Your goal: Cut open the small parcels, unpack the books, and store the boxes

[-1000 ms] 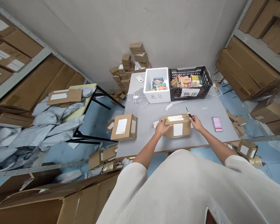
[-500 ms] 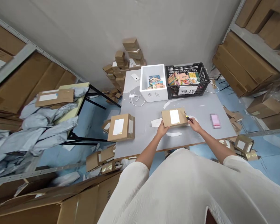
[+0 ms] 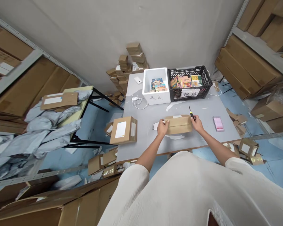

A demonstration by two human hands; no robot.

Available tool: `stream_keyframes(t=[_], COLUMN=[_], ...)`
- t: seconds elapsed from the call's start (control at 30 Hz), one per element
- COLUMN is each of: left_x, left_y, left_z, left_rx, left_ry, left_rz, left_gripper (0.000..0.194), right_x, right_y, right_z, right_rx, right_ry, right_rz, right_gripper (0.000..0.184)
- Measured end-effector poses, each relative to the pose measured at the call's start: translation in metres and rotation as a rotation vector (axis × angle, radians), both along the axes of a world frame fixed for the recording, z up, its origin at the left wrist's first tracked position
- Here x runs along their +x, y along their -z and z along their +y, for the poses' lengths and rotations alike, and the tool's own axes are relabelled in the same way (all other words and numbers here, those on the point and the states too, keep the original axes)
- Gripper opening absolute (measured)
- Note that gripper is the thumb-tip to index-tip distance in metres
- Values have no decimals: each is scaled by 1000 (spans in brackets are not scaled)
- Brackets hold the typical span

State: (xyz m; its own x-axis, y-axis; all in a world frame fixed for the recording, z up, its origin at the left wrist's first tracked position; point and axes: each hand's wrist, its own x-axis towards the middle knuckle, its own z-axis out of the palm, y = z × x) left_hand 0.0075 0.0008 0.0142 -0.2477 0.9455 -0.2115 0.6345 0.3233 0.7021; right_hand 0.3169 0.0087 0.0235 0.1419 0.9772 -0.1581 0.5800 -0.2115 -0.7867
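A brown cardboard box [image 3: 179,125] is tilted between my hands over the grey table, its taped seam facing me and a strip of its white label showing at the far edge. My left hand [image 3: 163,127] grips the box's left end, thumb on top. At its right end, my right hand [image 3: 196,123] is closed round a utility knife [image 3: 191,112] with a black and yellow handle, the blade pointing away from me. That hand also rests against the box. A white paper piece [image 3: 155,126] lies just left of my left hand.
A second cardboard box [image 3: 124,130] stands at the table's left edge. Behind are a white foam box [image 3: 157,97] and a black crate [image 3: 190,91], both holding books. A phone-like white item [image 3: 138,80], a charger cable [image 3: 141,106] and a pink item [image 3: 218,124] lie on the table [image 3: 141,138].
The box has been turned so its labelled face tips away and its taped seam shows. My left hand has moved up along its left end. The knife now points more upright.
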Motion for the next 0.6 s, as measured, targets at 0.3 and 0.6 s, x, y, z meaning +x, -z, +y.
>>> stream_keyframes(t=[0.3, 0.6], left_x=[11, 13], left_y=[25, 31], left_z=[-11, -21], left_rx=[211, 181], left_ry=[246, 104], left_rz=[-33, -32], left_gripper=[37, 35], right_x=[7, -13], right_y=[1, -46], right_z=[18, 33], right_rx=[105, 95], right_ry=[-71, -627], right_rz=[2, -184], right_gripper=[53, 47])
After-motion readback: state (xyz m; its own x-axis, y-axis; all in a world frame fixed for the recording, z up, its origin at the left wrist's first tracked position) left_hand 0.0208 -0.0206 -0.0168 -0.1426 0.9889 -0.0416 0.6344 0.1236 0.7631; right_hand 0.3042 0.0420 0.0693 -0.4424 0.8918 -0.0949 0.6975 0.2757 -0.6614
